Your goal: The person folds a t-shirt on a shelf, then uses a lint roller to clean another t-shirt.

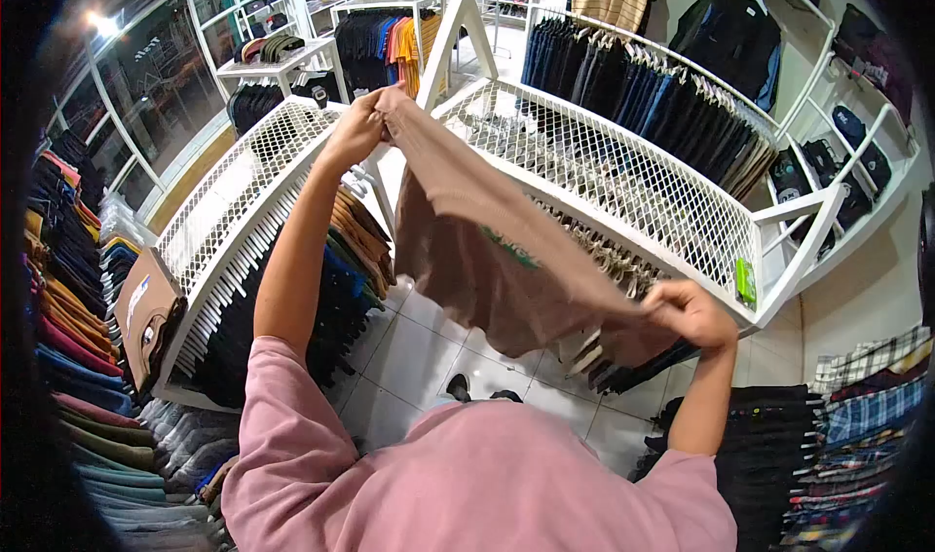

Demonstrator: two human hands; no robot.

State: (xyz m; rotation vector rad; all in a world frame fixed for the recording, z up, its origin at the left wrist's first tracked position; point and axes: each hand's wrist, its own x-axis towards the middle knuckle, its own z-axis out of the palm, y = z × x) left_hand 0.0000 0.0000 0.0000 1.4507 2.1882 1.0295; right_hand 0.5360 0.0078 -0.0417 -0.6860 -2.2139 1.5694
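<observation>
A brown T-shirt (pixel 467 250) is stretched out in the air in front of me, with part of a green print showing on its underside. My left hand (pixel 365 123) pinches one end of it, up and to the left. At the lower right, my right hand (pixel 693 314) grips the opposite end with curled fingers. The cloth hangs slack and slightly blurred between the two hands, above the tiled floor (pixel 409 347). Which edges of the shirt I hold is hard to make out.
White mesh-topped racks (pixel 623 167) with hanging clothes stand ahead and to the left. A folded brown garment (pixel 148 308) rests on the left rack's near end. A bright green object (pixel 745 281) sits on the right rack's corner. Plaid shirts (pixel 867 425) hang at the lower right.
</observation>
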